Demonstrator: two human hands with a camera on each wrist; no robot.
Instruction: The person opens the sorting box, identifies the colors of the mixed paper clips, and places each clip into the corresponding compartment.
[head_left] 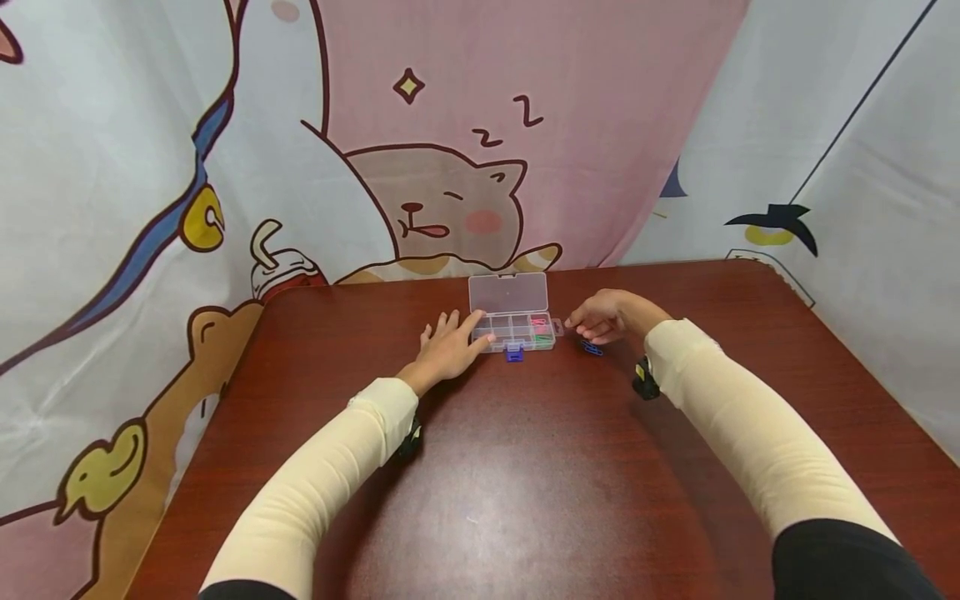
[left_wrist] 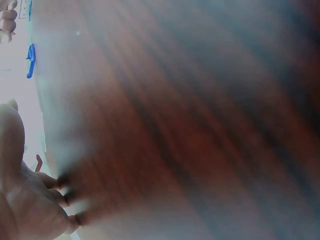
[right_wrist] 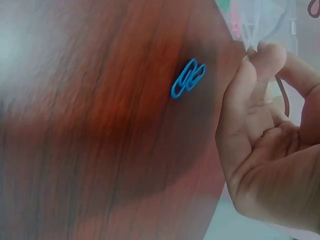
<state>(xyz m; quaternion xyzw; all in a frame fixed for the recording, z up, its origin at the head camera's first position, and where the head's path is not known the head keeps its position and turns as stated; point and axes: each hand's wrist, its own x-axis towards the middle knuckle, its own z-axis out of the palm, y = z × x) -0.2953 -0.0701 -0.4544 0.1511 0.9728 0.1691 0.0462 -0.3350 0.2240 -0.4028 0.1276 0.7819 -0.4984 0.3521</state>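
A clear plastic compartment box (head_left: 497,343) stands with its lid (head_left: 508,293) raised at the back. My left hand (head_left: 447,348) lies at its left end, fingers spread, with thumb and forefinger against the box. Pink paper clips (head_left: 538,322) and green paper clips (head_left: 541,339) sit in right-hand compartments. Beside the box's clear hang tab (head_left: 557,327), my right hand (head_left: 603,317) brings thumb and forefinger tips together. Whether anything is between those tips is too small to tell. Blue paper clips (right_wrist: 188,78) lie on the table just below that hand.
A blue latch (head_left: 514,354) hangs from the box's front edge. The brown wooden table (head_left: 517,467) ends at the back against a cartoon-printed cloth (head_left: 600,100). Dark wrist cameras sit under both wrists.
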